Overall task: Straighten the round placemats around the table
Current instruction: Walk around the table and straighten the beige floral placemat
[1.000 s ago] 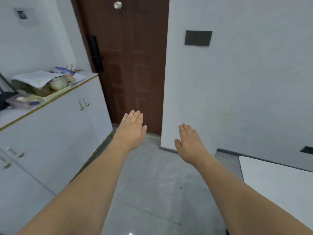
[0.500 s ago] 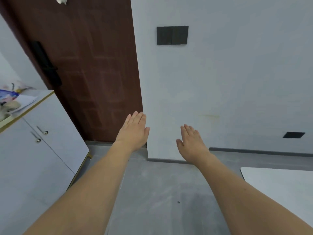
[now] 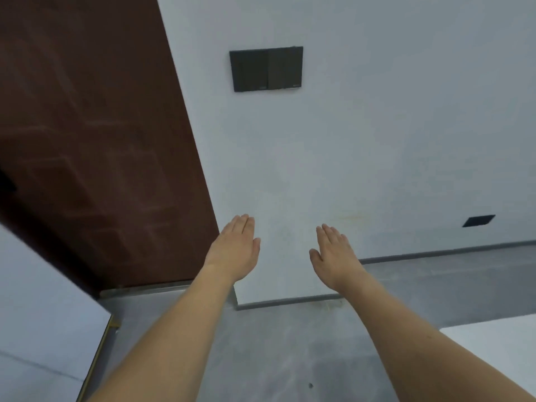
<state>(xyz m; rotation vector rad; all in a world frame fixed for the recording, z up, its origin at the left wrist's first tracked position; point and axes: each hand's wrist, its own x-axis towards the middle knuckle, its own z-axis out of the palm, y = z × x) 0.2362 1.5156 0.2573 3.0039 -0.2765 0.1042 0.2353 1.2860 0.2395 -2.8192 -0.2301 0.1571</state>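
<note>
No round placemat is in view. My left hand [image 3: 236, 248] and my right hand [image 3: 333, 255] are stretched out in front of me at mid-frame, palms down, fingers straight and together, holding nothing. They hover in the air in front of a white wall, well above the grey floor. Only a corner of the white table [image 3: 499, 343] shows at the lower right edge, to the right of my right forearm, and it carries nothing that I can see.
A dark brown door [image 3: 87, 140] fills the upper left. A white cabinet [image 3: 43, 314] with a gold trim edge stands at the lower left. A black switch panel [image 3: 266, 68] and a dark wall socket [image 3: 478, 221] sit on the white wall [image 3: 377, 140]. Grey floor [image 3: 290, 358] lies below.
The view has swung to the right and tilted: the cluttered cabinet top has left the frame and the wall now fills the middle. Both hands keep the same outstretched pose.
</note>
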